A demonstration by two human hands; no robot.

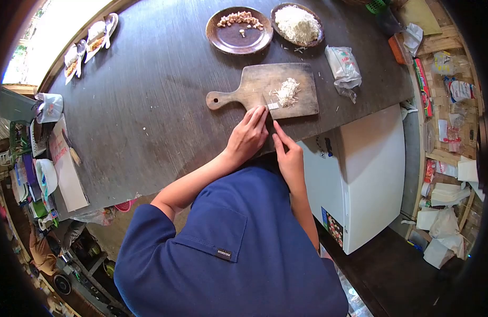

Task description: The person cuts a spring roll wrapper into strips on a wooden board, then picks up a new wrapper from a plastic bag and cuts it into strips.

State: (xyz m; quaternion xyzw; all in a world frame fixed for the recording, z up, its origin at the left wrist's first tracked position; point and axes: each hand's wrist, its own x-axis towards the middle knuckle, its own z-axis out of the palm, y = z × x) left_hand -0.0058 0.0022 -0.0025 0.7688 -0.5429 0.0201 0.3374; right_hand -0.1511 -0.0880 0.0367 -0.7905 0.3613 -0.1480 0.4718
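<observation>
On a wooden cutting board (254, 80) with a handle, a knife (270, 112) points away from me, its blade partly covered by fingers. My right hand (290, 156) grips the knife's handle at the board's near edge. Bent and pressed together, the fingers of my left hand (248, 134) rest on the board against the blade's left side; whatever they hold is hidden beneath them. Just right of the blade lies a small flat white piece (274, 105). Beyond it sits a heap of thin whitish shreds (287, 92).
Past the board stand a brown plate (215, 39) with small pinkish-brown pieces and a dish of white shreds (296, 25). A plastic packet (343, 68) lies right of the board. A white freezer (370, 169) stands below the table's right edge. Wrapped items with spoons (98, 37) lie far left.
</observation>
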